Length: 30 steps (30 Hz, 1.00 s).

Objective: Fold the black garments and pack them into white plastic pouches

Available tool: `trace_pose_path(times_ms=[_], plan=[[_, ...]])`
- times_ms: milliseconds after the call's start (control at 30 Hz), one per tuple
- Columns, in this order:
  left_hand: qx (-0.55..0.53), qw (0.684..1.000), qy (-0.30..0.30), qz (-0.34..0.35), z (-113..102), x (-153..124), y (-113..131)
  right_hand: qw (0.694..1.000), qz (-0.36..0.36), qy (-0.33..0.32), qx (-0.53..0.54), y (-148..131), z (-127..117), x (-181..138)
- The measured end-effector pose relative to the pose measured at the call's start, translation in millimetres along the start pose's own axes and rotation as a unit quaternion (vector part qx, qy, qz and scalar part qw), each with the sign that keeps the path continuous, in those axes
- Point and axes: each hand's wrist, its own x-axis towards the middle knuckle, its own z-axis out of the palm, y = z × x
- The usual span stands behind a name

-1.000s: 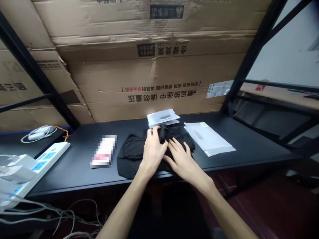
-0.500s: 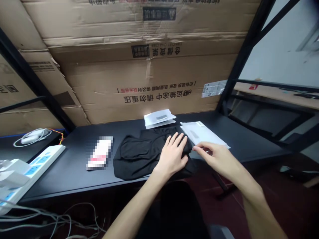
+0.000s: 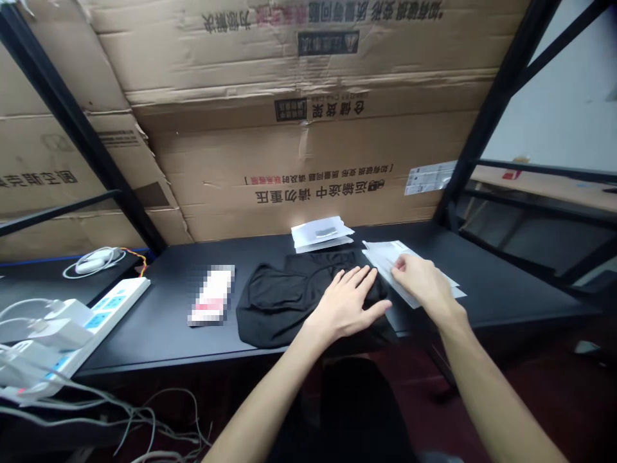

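Observation:
A black cloth garment (image 3: 272,299) lies loosely folded near the desk's front edge. My left hand (image 3: 349,302) rests flat on its right side, fingers stretched and thumb spread. To the right lies a stack of flat, whitish translucent packaging bags (image 3: 446,276), its layers fanned slightly apart. My right hand (image 3: 421,283) is over this stack with fingers curled together, seemingly pinching the upper bag; the fingertips are partly hidden. Behind the garment sits another flat white bag or folded pair (image 3: 322,235), with a small grey label.
A blurred-out white and pink item (image 3: 212,296) is left of the garment on the black desk (image 3: 168,341). A white power strip (image 3: 103,321) with plugs and cables stands at the left. Cardboard (image 3: 313,148) walls the back, between black metal posts (image 3: 486,122).
My right hand has moved from the garment's right edge onto the white bags, whose layers now look fanned. My left hand stays on the garment, its thumb spread wider. The view has shifted slightly.

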Motion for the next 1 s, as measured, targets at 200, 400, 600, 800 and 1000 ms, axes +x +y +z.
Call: trace_pose_path(times_ms=[200,400,600,800,1000], plan=[[0.011,0.984,0.177,0.03,-49.2,19.6,-8.0,0.989,0.002,0.151,-0.002,-19.6,-28.1,3.1],[0.14,0.962,0.232,0.012,-80.2,25.5,-31.9,0.93,-0.278,0.24,0.007,-77.4,-9.2,-11.4],[0.165,0.975,0.135,-0.065,-63.3,-10.5,-59.2,0.92,-0.347,0.133,0.125,-93.0,18.9,-30.4],[0.143,0.981,0.111,-0.07,-46.8,-16.9,-60.0,0.917,-0.228,0.115,0.308,-65.7,1.9,-56.4],[0.131,0.987,0.084,0.044,-43.0,-10.5,-55.6,0.954,-0.112,-0.072,0.27,-23.1,-11.9,-91.7]])
